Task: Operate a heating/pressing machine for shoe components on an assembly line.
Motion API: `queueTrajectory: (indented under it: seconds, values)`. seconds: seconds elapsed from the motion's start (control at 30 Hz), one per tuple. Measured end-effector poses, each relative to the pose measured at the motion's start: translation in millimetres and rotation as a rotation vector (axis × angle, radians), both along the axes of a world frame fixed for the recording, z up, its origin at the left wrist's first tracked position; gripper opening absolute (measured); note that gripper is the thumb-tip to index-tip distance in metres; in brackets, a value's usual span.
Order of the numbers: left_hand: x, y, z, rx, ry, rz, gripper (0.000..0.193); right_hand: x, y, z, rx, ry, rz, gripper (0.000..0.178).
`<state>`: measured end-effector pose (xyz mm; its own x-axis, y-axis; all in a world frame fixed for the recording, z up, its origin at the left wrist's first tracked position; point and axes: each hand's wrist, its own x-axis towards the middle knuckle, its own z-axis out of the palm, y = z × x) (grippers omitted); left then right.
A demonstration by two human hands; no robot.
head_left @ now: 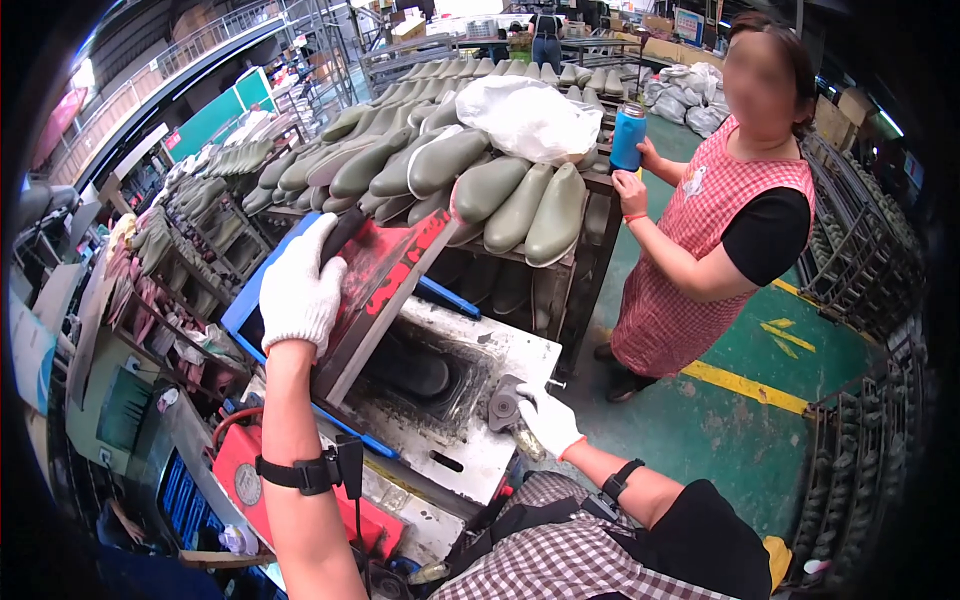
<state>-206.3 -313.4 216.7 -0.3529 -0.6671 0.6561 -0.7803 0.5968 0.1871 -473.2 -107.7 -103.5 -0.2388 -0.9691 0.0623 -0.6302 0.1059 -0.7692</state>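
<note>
At three o'clock from the left hand (302, 292), which is clamped on a black handle (344, 236), the raised red lid (388, 264) is aligned seven-to-one; at the right hand's (552, 420) nine o'clock, a grey knob (505, 404) is touched, grip indeterminable.

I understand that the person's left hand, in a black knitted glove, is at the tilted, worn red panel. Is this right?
Not quite: the head view shows the left hand gloved in white knit, not black. It is indeed at the tilted, worn red panel.
</note>
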Motion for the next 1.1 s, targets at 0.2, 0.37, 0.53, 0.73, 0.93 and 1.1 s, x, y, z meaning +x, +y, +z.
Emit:
queueTrajectory:
  seconds: [0.2,0.37,0.53,0.73,0.93,1.1]
  values:
    - [0,0,-2,0.037,0.017,0.022,0.049,0,1,-2,-0.031,-0.006,-0.019,0.035]
    - [-2,3,2,0.085,0.006,0.057,0.05,-1,-2,14,0.041,0.018,0.008,0.034]
    - [-1,3,0,0.036,0.001,0.033,0.05,-13,-33,49,0.199,0.246,0.142,0.036]
    - [-1,3,1,0.001,-0.016,0.019,0.05,35,-107,77,-0.153,0.146,0.267,0.049]
    - [-1,6,1,0.022,-0.021,0.043,0.05,124,-177,65,-0.112,0.442,0.323,0.094]
    - [1,7,3,-0.022,-0.049,0.012,0.051,151,-201,38,0.08,0.717,0.382,0.089]
